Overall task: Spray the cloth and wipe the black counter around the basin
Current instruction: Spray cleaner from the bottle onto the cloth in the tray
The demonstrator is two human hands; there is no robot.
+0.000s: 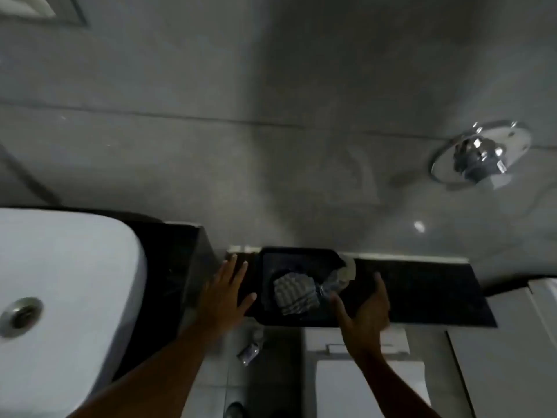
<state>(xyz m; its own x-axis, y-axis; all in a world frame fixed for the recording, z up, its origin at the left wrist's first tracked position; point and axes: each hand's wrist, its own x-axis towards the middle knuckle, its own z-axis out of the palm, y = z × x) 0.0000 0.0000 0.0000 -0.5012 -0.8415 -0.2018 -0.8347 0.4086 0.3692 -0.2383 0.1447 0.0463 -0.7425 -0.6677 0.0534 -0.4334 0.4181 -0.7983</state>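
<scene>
White basin (60,282) at the counter's (168,267) left end. A black tray (268,318) on the ledge's left part holds the cloth (297,294). 2 hands flank it, left hand (224,292) and right hand (366,309), fingers spread, holding nothing. Best grip the cloth centrally.

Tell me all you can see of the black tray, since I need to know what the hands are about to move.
The black tray is rectangular with rounded corners and a raised rim, probably plastic. It rests flat on the black ledge by the wall, right of the white basin. Inside lie a grey-and-white patterned cloth and a blurred, clear-looking item. The left hand and right hand flank it, fingers spread; contact is unclear.
</scene>
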